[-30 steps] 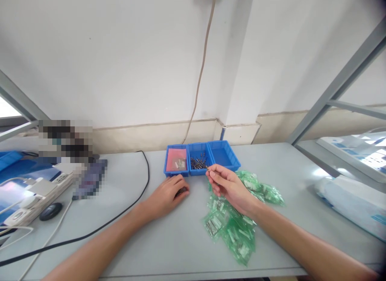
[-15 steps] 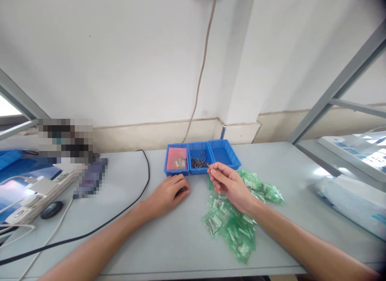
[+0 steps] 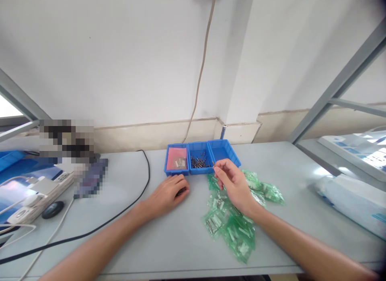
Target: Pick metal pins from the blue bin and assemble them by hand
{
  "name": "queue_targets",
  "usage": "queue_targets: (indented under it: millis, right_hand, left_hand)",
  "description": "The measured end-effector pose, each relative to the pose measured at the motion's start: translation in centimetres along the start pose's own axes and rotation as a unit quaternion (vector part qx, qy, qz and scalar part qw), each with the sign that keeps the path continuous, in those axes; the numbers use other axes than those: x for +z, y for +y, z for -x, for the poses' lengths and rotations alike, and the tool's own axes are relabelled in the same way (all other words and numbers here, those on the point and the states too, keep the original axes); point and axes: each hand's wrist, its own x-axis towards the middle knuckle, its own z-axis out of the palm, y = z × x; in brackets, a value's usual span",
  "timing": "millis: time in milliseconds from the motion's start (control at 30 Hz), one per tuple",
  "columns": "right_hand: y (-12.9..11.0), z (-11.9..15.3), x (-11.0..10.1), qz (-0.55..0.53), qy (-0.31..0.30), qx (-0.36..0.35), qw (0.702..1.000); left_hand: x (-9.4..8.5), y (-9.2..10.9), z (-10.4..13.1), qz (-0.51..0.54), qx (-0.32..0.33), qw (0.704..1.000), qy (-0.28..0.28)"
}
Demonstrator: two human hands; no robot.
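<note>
My right hand (image 3: 232, 182) pinches a small thin metal pin (image 3: 214, 163) between thumb and forefinger, just in front of the blue bins. My left hand (image 3: 170, 191) rests on the table, its fingers curled over small dark pieces (image 3: 181, 191) that are mostly hidden. In the middle blue bin (image 3: 197, 145) lies a heap of dark metal pins (image 3: 199, 161). The left blue bin (image 3: 165, 164) holds a pink sheet (image 3: 175, 154) with a clear packet on it. To the right stands another blue bin (image 3: 223, 150). Green plastic bags (image 3: 238, 232) with metal pins inside lie under and beside my right hand.
A black cable (image 3: 120, 212) runs across the table (image 3: 135, 248) on the left, near a black mouse (image 3: 52, 209) and a power strip (image 3: 18, 216). A white plastic package (image 3: 352, 200) lies at the right. The wall stands behind the bins.
My right hand has shifted slightly to the right with the pin, and its fingers have curled in more. My left hand has stayed in place.
</note>
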Motion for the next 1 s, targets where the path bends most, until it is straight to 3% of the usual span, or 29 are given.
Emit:
queue_targets:
  millis: [267, 633, 1000]
  right_hand:
    - [-0.2, 0.4, 0.2, 0.035, 0.047, -0.048, 0.997]
    - [0.0, 1.2, 0.6, 0.108, -0.001, -0.136, 0.985]
    - [-0.1, 1.2, 0.6, 0.115, -0.021, -0.119, 0.986]
  left_hand:
    - [0.2, -0.2, 0.1, 0.0, 0.0, 1.0, -0.001]
    - [0.3, -0.3, 0.1, -0.008, 0.001, 1.0, -0.003]
    - [0.5, -0.3, 0.1, -0.002, -0.002, 1.0, 0.006]
